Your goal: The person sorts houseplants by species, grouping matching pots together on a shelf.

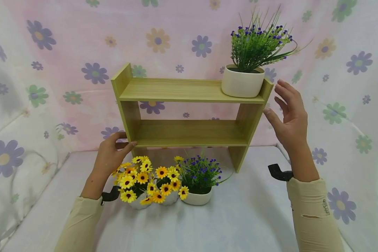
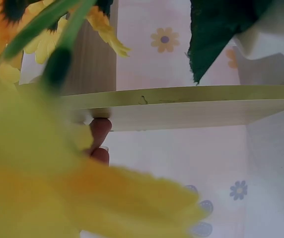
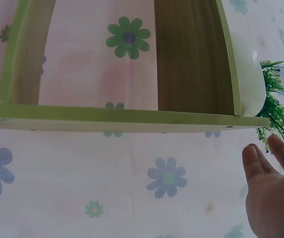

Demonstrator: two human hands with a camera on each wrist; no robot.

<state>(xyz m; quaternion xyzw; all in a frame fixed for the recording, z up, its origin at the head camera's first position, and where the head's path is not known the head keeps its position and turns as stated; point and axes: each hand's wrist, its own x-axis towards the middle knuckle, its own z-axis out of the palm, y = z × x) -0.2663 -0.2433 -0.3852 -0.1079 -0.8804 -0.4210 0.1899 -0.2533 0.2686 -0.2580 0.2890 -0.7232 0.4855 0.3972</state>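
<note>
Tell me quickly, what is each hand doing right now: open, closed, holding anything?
Left hand: grips the left upright of the wooden shelf.
Right hand: open, fingers spread, holding nothing, beside the shelf's right end near the white pot.

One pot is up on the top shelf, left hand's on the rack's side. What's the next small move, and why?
Probably bring the right hand, open and holding nothing beside the shelf rack, down to the purple-flower pot on the table. That pot looks like a match for the potted plant already on the top shelf, and it lies nearest the free hand, while the left hand holds the rack's left side panel.
</note>
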